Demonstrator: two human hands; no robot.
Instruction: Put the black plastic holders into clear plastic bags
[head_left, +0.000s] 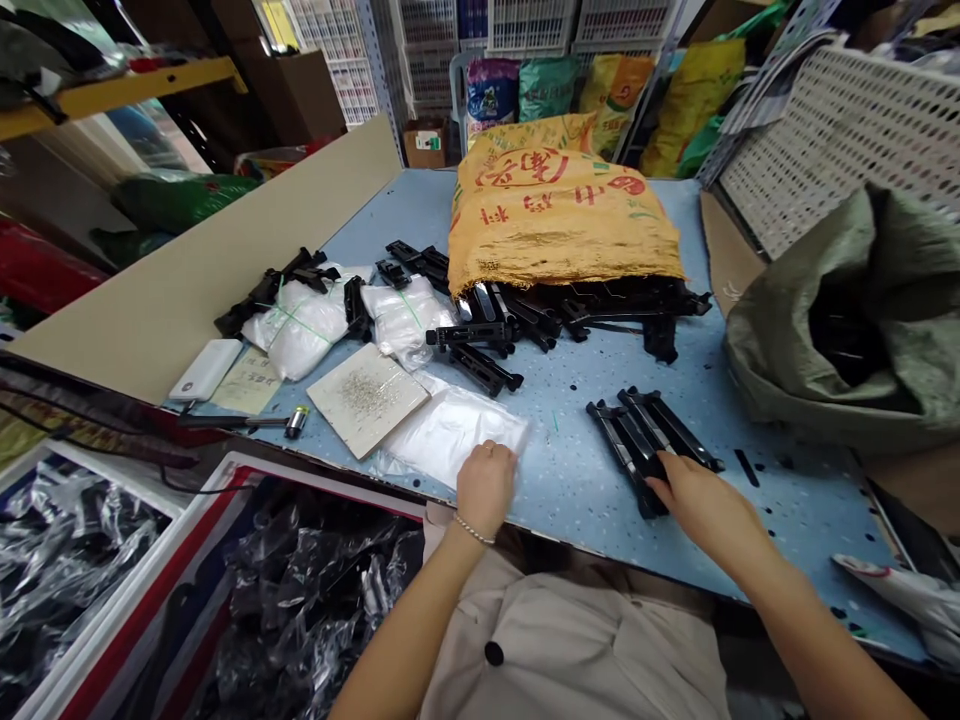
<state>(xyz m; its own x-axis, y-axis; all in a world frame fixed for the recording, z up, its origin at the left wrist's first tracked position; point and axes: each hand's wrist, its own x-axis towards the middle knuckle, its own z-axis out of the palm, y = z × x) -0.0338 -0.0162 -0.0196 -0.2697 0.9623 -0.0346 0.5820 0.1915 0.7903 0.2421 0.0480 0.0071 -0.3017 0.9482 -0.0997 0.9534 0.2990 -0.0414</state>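
My left hand (485,487) rests curled on the near edge of a stack of clear plastic bags (450,432) lying on the blue table (577,470). My right hand (701,505) grips the near end of a small bundle of black plastic parts (649,437) on the table's right side. More black parts (555,315) spill from under a yellow woven sack (551,205) at the table's middle.
A beige tile with small metal bits (367,397), a hammer (247,423), a white power bank (206,369) and tied white bags (300,325) lie left. A green sack (855,320) sits right. Bins of plastic-wrapped items (300,600) stand below the table.
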